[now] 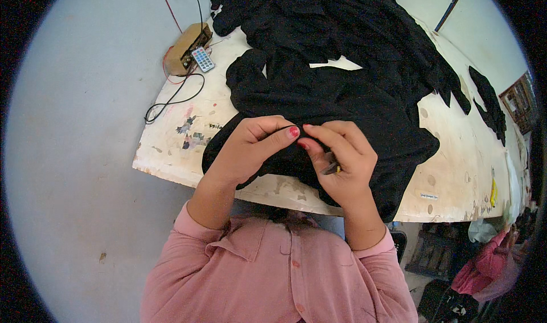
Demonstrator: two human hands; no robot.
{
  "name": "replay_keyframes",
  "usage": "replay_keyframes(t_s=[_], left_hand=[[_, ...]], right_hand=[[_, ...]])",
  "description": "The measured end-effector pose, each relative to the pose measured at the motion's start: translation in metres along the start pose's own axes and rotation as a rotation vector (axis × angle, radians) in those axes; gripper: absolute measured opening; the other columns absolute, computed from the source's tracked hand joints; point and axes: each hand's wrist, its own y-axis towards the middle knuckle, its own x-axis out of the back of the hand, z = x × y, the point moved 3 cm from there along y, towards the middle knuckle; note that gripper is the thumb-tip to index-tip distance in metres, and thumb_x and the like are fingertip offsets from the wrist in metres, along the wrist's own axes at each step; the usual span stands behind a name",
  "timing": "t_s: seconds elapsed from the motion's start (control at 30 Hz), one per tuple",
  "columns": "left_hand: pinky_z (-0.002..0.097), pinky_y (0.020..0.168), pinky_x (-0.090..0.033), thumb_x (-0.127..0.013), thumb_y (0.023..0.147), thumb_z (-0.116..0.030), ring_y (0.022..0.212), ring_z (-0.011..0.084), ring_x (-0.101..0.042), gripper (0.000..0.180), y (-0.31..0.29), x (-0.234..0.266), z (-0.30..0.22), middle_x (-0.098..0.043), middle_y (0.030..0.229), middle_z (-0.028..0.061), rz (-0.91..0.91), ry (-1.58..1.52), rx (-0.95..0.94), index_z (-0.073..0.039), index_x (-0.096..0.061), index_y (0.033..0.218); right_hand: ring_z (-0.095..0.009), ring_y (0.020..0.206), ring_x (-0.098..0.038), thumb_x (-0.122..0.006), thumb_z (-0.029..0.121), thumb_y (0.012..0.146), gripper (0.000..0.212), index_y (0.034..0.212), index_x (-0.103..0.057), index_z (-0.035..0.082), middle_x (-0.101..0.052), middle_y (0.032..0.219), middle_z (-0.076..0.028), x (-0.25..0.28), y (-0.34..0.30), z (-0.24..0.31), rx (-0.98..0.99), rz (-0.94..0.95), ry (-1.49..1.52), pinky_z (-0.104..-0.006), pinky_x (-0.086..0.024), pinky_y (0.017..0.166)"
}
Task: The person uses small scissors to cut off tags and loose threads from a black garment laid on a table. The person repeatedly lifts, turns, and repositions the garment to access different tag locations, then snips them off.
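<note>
Black cloth (353,95) lies bunched in front of me and spreads toward the far side of the table. My left hand (244,149) pinches a bit of it between thumb and forefinger. Close beside it, my right hand (350,160) pinches the same cloth, its fingertips almost meeting the left thumb. Tucked in the right palm is a small dark metal tool (330,167) with a touch of yellow, perhaps thread snips; most of it is hidden by the hand. Part of the cloth hangs over the table's near edge.
The pale, stained table (450,169) has a worn front edge. At the far left stand a brown box (188,49) with wires and a small remote control (203,59). A separate black cloth piece (487,103) lies to the right. Pink cloth (481,269) hangs at lower right.
</note>
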Motion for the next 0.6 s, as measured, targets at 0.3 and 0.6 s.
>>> replay_keyframes(t_s=[0.3,0.6], left_hand=[[0.0188,0.073,-0.041,-0.065,0.089,-0.018,0.081,0.0025,-0.052,0.019,-0.002,-0.005,0.011,-0.063,0.085,-0.0032,-0.049,-0.139,0.109,-0.001,-0.069,0.096],[0.0222,0.073,-0.047,-0.073,0.078,-0.012,0.077,0.0075,-0.060,0.021,0.003,-0.012,0.015,-0.067,0.087,-0.0005,0.114,-0.103,0.171,-0.002,-0.068,0.096]], right_hand=[[-0.007,0.060,-0.045,-0.060,0.024,0.093,0.019,0.089,-0.060,0.005,-0.052,0.071,0.004,-0.005,-0.007,-0.022,-0.616,0.060,0.731,-0.0198,-0.035,0.055],[-0.006,0.060,-0.043,-0.058,0.028,0.094,0.023,0.092,-0.058,0.006,-0.047,0.069,0.005,0.001,-0.006,-0.023,-0.761,0.110,0.764,-0.0203,-0.033,0.056]])
